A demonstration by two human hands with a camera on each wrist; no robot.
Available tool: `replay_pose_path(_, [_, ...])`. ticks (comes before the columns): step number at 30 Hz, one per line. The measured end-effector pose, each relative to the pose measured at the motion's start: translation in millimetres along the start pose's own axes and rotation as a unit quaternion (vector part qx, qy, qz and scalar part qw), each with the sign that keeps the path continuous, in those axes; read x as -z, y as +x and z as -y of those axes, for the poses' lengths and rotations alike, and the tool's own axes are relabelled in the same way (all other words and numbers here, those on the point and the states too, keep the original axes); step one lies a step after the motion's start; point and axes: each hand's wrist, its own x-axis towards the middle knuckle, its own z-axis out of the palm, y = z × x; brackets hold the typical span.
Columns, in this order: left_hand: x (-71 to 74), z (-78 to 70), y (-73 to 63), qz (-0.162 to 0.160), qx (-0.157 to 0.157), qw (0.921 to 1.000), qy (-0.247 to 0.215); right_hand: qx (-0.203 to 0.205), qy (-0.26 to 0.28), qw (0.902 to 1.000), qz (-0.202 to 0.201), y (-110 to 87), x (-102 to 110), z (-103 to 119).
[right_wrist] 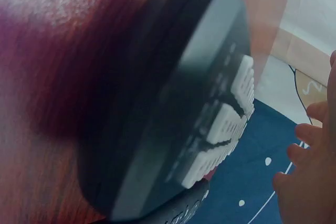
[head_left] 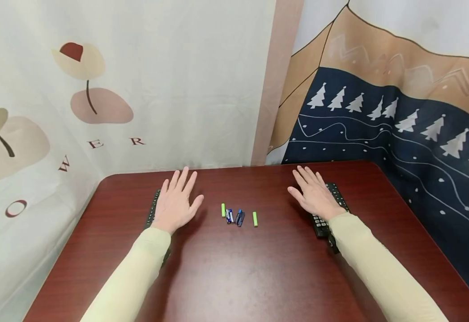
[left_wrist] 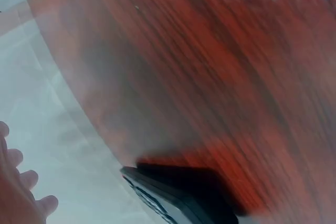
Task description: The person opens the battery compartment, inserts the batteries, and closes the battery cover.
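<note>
My left hand (head_left: pixel 175 203) is spread flat, palm down, over a black remote control (head_left: pixel 152 208) on the left of the table. In the left wrist view the fingers (left_wrist: pixel 29 179) stay apart from that remote (left_wrist: pixel 176 198). On the right, my other hand (head_left: pixel 314 194) hovers with fingers extended above two black remotes, one with pale keys (head_left: pixel 320 226), the other (head_left: pixel 333 243) beside it; both are partly hidden. Several small batteries lie between the hands: a green one (head_left: pixel 223 210), another green one (head_left: pixel 255 219), and blue ones (head_left: pixel 240 218) clustered between them. Neither hand holds anything.
The dark red wooden table (head_left: pixel 218 277) has rounded far corners. Behind it hangs a pale curtain (head_left: pixel 202 89) with printed letters and flowers. A navy cloth with white trees (head_left: pixel 351 125) borders the right side.
</note>
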Motion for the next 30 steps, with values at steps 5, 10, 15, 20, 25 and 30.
replay_pose_path(5, [3.2, -10.6, 1.0, -0.001, -0.012, 0.9999, -0.002, -0.009, 0.020, 0.9997, 0.011, -5.0, 4.5, -3.5])
replay_pose_path(10, [4.5, -19.5, 0.0, -0.007, -0.020, 0.9997, -0.012, -0.013, 0.033, 0.9993, 0.011, -10.3, 7.0, -7.0])
replay_pose_path(15, [1.9, -26.7, -2.7, -0.015, -0.034, 0.9993, -0.010, -0.021, 0.047, 0.9986, 0.009, -17.4, 8.1, -9.8])
replay_pose_path(20, [0.5, -37.0, -2.5, -0.023, -0.048, 0.9983, -0.026, -0.031, 0.060, 0.9977, 0.007, -24.4, 9.5, -12.5])
replay_pose_path(25, [-1.1, -49.9, -2.9, -0.021, -0.062, 0.9972, -0.036, -0.045, 0.065, 0.9969, -0.001, -31.6, 8.8, -13.4])
replay_pose_path(30, [-2.4, -62.8, -5.3, -0.006, -0.075, 0.9963, -0.042, -0.052, 0.067, 0.9963, 0.001, -37.2, 8.6, -11.8])
